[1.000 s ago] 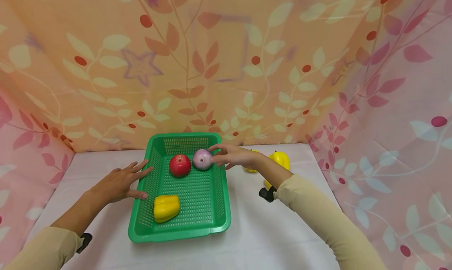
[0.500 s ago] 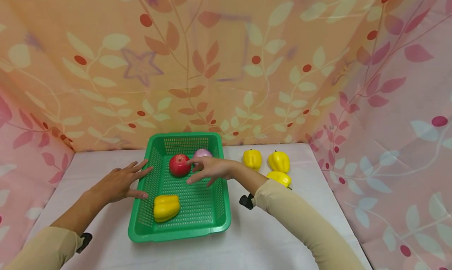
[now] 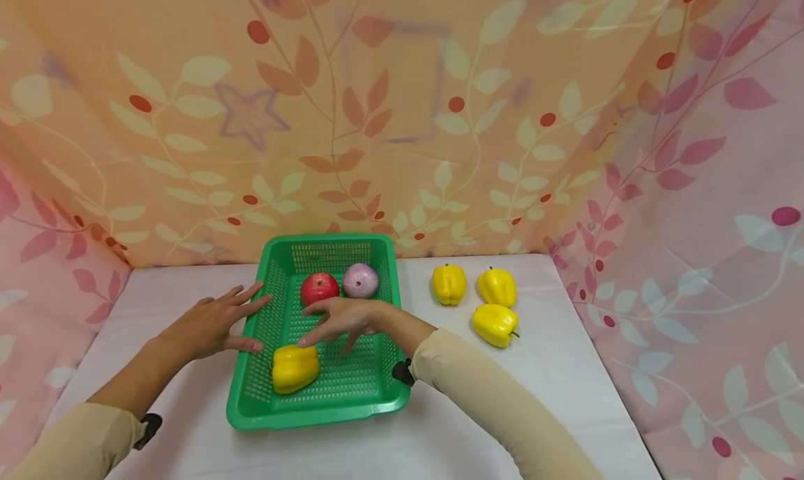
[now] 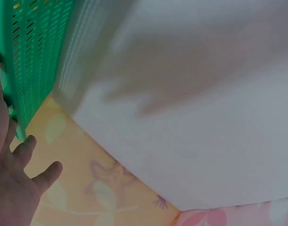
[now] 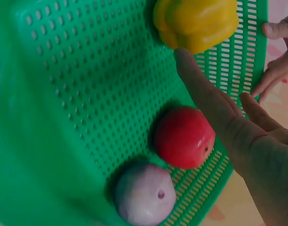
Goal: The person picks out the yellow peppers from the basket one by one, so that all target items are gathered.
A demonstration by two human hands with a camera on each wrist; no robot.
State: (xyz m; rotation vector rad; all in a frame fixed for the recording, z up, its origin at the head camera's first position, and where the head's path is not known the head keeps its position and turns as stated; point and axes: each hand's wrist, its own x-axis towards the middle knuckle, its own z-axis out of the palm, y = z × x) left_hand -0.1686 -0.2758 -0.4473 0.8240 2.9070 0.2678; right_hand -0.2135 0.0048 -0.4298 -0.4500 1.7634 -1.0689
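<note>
On the white table is a green plastic basket (image 3: 339, 414) holding a yellow bell pepper (image 3: 295, 370), a red round fruit (image 3: 319, 289) and a pale purple round piece of produce (image 3: 361, 280). My left hand (image 3: 213, 326) rests at the basket's left rim, fingers spread, holding nothing. Over the basket hovers my right hand (image 3: 345, 319), its fingers loosely extended and holding nothing. Its thumb tip is right at the pepper's upper edge in the head view. In the right wrist view, a fingertip overlaps the edge of the bell pepper (image 5: 196, 23).
To the right of the basket lie three more yellow bell peppers: one at the back (image 3: 449, 285), one beside it (image 3: 497, 287) and one on its side in front (image 3: 495, 325). Floral cloth (image 3: 402, 117) hangs behind and on both sides of the table (image 3: 540, 396).
My right hand has moved left and toward me, from beside the purple produce to the bell pepper in the basket. My left hand has stayed at the rim.
</note>
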